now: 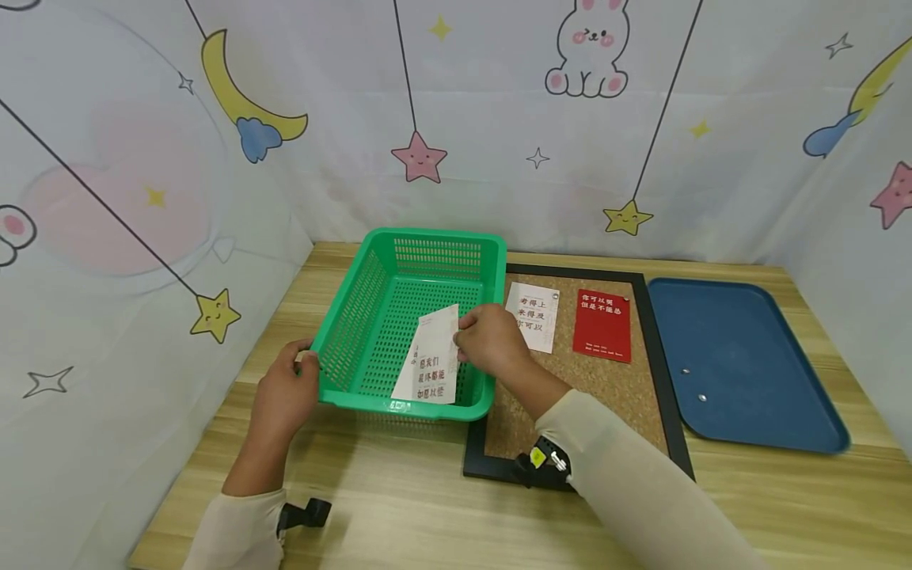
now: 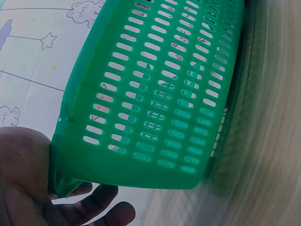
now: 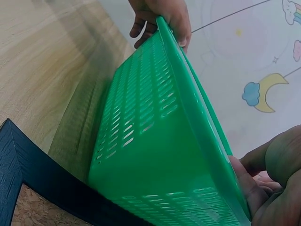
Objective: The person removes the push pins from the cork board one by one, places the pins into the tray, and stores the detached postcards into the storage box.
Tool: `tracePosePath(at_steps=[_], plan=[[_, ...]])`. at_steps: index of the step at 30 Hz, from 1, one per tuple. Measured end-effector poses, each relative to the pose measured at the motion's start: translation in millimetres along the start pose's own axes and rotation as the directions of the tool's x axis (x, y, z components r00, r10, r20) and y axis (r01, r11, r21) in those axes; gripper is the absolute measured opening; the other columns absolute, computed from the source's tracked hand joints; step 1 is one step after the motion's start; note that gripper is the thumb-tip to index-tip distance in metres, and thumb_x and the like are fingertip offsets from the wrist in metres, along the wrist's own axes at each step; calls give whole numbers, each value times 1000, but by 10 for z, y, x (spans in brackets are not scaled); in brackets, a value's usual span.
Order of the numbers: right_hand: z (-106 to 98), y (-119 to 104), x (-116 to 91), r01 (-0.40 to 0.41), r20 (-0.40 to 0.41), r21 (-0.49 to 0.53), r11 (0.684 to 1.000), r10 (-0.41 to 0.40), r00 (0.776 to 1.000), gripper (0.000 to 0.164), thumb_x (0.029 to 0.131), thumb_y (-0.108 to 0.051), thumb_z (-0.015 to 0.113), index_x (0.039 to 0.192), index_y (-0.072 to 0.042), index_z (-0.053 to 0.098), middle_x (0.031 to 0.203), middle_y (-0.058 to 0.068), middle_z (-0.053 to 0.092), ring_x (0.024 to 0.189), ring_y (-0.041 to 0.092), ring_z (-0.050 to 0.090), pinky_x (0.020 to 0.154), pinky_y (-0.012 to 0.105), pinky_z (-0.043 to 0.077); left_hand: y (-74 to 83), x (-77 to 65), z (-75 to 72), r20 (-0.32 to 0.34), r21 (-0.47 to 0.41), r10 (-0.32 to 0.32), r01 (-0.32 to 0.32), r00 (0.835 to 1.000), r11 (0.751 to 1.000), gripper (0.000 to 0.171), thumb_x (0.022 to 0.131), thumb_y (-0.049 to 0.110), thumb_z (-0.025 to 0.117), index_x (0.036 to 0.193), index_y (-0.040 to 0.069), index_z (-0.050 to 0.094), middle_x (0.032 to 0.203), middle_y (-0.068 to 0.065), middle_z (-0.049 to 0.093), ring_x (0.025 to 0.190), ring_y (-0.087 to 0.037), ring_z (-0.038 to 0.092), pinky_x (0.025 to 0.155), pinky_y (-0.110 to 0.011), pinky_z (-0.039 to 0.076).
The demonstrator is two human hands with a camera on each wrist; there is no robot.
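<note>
By the left edge of the worktop (image 1: pixel 385 507), my left hand (image 1: pixel 285 392) grips the near-left corner of a green plastic basket (image 1: pixel 409 297). Inside its near edge: printed white card (image 1: pixel 439 348), pinched in my right hand (image 1: pixel 496 339). Rightward: framed corkboard (image 1: pixel 584 404), blue tray (image 1: pixel 748 356).

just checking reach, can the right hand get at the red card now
Probably yes: nothing covers the red card, and it lies near the right hand. That hand seems to pinch a white card, though, so it may need freeing first.

Rear card (image 1: pixel 407 381) partly hidden by front card (image 1: pixel 438 344); corkboard (image 1: pixel 570 404) partly behind basket (image 1: pixel 409 408); rabbit (image 1: pixel 587 59) cropped at the ears.
</note>
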State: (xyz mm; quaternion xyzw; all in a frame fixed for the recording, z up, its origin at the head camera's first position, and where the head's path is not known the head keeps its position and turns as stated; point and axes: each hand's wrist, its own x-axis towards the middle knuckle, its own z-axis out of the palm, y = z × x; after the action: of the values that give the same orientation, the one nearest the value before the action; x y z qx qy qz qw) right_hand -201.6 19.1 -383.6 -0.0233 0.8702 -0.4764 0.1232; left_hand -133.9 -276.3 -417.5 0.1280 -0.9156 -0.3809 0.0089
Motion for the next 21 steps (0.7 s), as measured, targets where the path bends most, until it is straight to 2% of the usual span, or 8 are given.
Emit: tracePosePath(at_steps=[3,7,10,15,21], plan=[[3,-3,0,18,9,-26,1000,-17,1000,29,100,-9,63,125,5,67,85,10,74,71,18,72,58,32,54,4,0,3,-2,0,-4,4,1000,1000,55,110,40,27,154,8,42,121,-26,64,89,-35,61,72,-46,47],[20,7,2,43,14,-50,998,-42,999,35,101,-8,61,132,8,63,95,14,74,70,17,72,57,31,55,11,1,9,-5,-1,-13,13,1000,1000,55,110,40,27,153,9,42,120,-26,64,91,-35,61,74,-47,47],[28,11,-4,43,9,-49,998,-42,999,33,101,-9,60,130,7,64,99,15,74,72,16,72,56,32,55,18,2,11,-6,-7,-20,20,1000,1000,54,110,40,28,153,10,43,121,-25,64,93,-36,60,75,-48,47],[26,21,-30,72,3,-49,996,-72,997,28,102,-11,61,124,5,66,92,11,74,72,16,72,56,33,55,21,2,10,-9,-15,-27,27,1000,1000,54,110,40,28,153,10,43,123,-26,64,97,-37,60,77,-49,47],[4,105,-62,104,9,92,990,-105,994,26,101,-12,63,123,1,66,95,8,74,74,17,73,64,34,57,21,-4,9,-13,-13,-24,24,1000,1000,54,110,39,28,153,10,44,120,-25,65,94,-36,61,76,-49,46]])
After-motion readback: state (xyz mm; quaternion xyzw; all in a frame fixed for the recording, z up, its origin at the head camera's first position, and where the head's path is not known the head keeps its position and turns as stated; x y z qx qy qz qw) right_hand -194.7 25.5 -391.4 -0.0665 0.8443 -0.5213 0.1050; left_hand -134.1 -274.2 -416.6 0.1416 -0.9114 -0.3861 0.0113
